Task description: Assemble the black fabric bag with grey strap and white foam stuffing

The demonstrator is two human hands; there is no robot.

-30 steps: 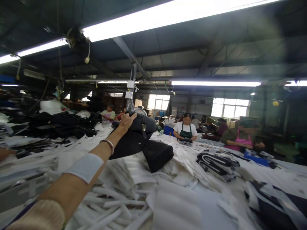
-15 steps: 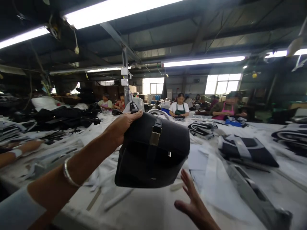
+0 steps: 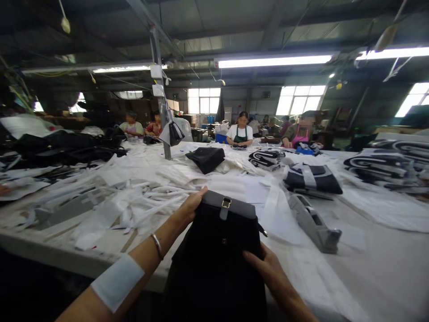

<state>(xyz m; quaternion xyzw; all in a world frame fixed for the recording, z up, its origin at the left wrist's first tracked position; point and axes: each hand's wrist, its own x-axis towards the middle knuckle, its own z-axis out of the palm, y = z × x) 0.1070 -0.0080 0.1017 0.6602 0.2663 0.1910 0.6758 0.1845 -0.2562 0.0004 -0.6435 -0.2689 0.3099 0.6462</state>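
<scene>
In front of me is a black bag point(image 3: 224, 264) with a grey top band, a short strap and a gold-coloured buckle; its lower part fades into dark at the bottom edge. My left hand point(image 3: 196, 203) grips the bag's upper left corner, its thumb along the top edge. Lower on the opposite side, my right hand point(image 3: 264, 264) holds the bag's edge with the thumb lying on the front face. The other fingers of that hand are hidden behind it. A dark tab with a metal tip sticks out just above my right thumb.
White strips point(image 3: 144, 197) and sheets litter the table point(image 3: 378, 277). A grey tape dispenser point(image 3: 315, 226) and a taped dark bundle point(image 3: 311, 179) stand to the right. Another black piece point(image 3: 206, 158) lies ahead, near a metal post point(image 3: 156, 53). Co-workers point(image 3: 240, 132) sit at the far side.
The bag has come down and closer and now faces me more upright. My right hand, open beside it before, has closed on its right edge. The view has tilted down.
</scene>
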